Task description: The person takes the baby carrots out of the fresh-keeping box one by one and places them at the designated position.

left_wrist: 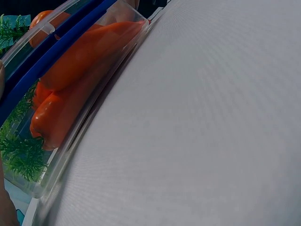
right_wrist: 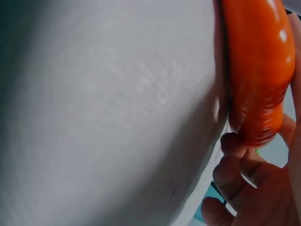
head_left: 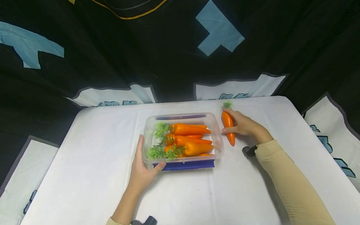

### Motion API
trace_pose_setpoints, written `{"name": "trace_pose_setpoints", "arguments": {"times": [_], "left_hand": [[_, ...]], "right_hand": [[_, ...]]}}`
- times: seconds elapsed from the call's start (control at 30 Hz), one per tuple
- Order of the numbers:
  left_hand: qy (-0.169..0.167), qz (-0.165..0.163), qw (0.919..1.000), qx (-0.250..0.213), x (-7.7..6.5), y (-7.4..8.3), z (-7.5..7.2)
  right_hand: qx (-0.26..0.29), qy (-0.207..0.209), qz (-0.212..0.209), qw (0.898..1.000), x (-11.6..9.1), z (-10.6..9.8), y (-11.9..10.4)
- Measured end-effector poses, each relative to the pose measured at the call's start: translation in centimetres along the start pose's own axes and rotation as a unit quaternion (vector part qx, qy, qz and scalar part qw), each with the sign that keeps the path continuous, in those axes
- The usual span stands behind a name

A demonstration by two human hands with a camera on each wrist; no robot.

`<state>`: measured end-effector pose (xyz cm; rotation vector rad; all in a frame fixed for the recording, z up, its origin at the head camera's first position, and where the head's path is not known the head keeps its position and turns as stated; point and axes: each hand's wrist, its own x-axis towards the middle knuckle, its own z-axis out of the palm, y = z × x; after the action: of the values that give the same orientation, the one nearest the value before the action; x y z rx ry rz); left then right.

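On the white table stands a clear plastic container (head_left: 219, 137) with blue latches, holding several orange carrots (head_left: 194, 128) with green leafy tops. My left hand (head_left: 142, 175) holds its near left corner, fingers along the left wall and thumb at the front by the blue latch (head_left: 188, 165). To the right of the container, a single carrot (head_left: 228, 120) lies on the table, green top (head_left: 227, 104) pointing away. My right hand (head_left: 244, 123) grips it, fingers near its top end and thumb across its side. In the right wrist view, fingertips (right_wrist: 233, 143) touch the carrot's thick end.
The white cloth-covered table (head_left: 92, 162) extends around the container. A black curtain (head_left: 168, 62) with light blue patches hangs behind the far edge. The right sleeve (head_left: 292, 184) carries a dark wrist camera (head_left: 249, 151) close to the tabletop.
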<state>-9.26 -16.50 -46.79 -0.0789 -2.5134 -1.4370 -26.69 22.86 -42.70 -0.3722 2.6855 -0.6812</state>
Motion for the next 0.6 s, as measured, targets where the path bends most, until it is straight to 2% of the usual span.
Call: {"name": "trace_pose_setpoints", "arguments": {"times": [0.23, 0.33, 0.47, 0.6], "left_hand": [[-0.002, -0.005, 1.0000, 0.000, -0.1, 0.0, 0.0], [-0.004, -0.007, 1.0000, -0.001, -0.1, 0.0, 0.0], [-0.005, -0.007, 1.0000, -0.004, 0.0, 0.1, 0.0], [-0.005, -0.009, 0.9999, -0.005, 0.0, 0.1, -0.1]], "right_hand": [[-0.008, -0.002, -0.016, 1.000, -0.1, -0.1, 0.0], [-0.034, 0.004, -0.004, 0.999, -0.4, -0.2, 0.0], [-0.075, 0.032, 0.015, 0.997, -1.0, -0.5, -0.2], [-0.068, 0.067, 0.000, 0.995, -1.9, -1.3, -1.1]]}}
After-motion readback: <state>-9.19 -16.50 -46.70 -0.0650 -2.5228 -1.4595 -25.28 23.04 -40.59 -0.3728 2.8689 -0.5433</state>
